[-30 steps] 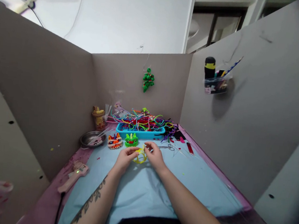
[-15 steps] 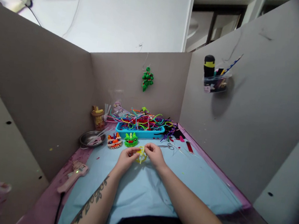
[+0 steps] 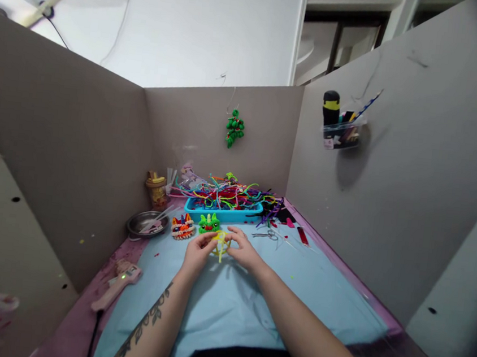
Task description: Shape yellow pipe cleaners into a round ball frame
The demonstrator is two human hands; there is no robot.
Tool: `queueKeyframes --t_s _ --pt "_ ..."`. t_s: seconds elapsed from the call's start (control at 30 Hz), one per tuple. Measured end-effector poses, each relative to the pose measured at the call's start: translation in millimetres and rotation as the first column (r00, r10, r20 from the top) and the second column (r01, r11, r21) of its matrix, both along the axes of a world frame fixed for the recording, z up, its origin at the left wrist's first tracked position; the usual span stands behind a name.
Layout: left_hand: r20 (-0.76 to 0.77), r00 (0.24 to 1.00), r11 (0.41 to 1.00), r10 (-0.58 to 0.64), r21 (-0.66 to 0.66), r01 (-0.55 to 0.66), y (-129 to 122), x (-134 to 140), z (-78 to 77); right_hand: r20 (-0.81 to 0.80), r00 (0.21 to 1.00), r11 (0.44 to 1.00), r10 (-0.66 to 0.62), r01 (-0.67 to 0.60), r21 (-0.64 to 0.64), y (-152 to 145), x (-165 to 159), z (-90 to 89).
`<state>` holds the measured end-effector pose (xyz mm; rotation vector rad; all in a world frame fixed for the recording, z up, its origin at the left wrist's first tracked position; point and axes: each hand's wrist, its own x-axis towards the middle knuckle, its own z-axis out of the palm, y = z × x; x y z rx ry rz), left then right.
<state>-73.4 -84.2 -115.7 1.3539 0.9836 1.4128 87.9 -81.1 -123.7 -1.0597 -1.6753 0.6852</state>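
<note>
A small yellow pipe-cleaner frame (image 3: 221,247), looped and open like a little cage, is held up between my two hands above the blue cloth. The fingers and thumb of my left hand (image 3: 198,251) pinch its left side. On the opposite side, my right hand (image 3: 246,250) grips the frame's edge with thumb and lower fingers, its index finger raised. Just behind the frame sits a green pipe-cleaner animal head (image 3: 209,223), partly covered by my left fingertips. To its left is an orange and white one (image 3: 183,227).
A blue tray (image 3: 221,215) heaped with coloured pipe cleaners stands at the back. Scissors (image 3: 265,235) lie right of my hands. At left are a metal bowl (image 3: 147,224) and a pink glue gun (image 3: 118,287) with its light on. Grey panels (image 3: 219,159) enclose the table.
The yellow frame has shifted slightly left and turned. My right fingers have spread and moved from its top to its right side, while my left hand keeps its pinch.
</note>
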Motion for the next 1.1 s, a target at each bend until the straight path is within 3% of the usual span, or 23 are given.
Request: queueKeyframes --t_s 0.1,0.27,0.53,0.67,0.77,0.83,0.9,1.03,1.1 --pt "0.03 1.0 1.0 -0.009 -0.016 0.009 -0.9 0.8 1.1 0.034 0.999 1.0 0.017 -0.017 0.005 -2.0 -4.5 -2.5" --pt "0.032 0.999 1.0 -0.01 -0.023 0.011 -0.7 2.6 0.4 0.039 0.997 0.996 -0.059 0.057 0.067 -5.6 -12.7 -1.3" --pt "0.069 0.998 0.999 0.014 -0.04 -0.011 -1.2 1.9 1.3 0.015 0.979 0.926 -0.203 0.187 0.327 -17.0 -8.5 12.5" --pt "0.087 0.995 0.998 0.048 -0.037 -0.045 -2.2 2.8 3.7 0.104 0.992 0.926 -0.073 0.028 0.377 -21.0 -10.6 11.6" --pt "0.099 0.993 0.997 0.072 -0.035 -0.068 -1.6 1.8 3.8 0.209 0.972 0.923 0.111 -0.179 0.341 -25.3 -14.8 11.2" --pt "0.1 0.992 0.997 0.08 -0.03 -0.077 -0.9 0.7 3.2 0.234 0.956 0.915 0.175 -0.246 0.318 -27.3 -16.2 12.2" --pt "0.103 0.992 0.998 0.068 -0.025 -0.065 -0.8 0.3 2.7 0.17 0.977 0.929 0.126 -0.176 0.325 -27.1 -15.6 13.2" --pt "0.074 0.997 1.0 0.026 -0.019 -0.025 -3.2 2.1 3.4 0.017 0.995 0.936 -0.101 0.09 0.34 -20.9 -10.2 13.5" --pt "0.046 0.999 1.0 0.006 -0.023 -0.005 -4.8 3.4 4.1 0.03 0.99 0.923 -0.137 0.117 0.365 -17.4 -8.2 12.8"
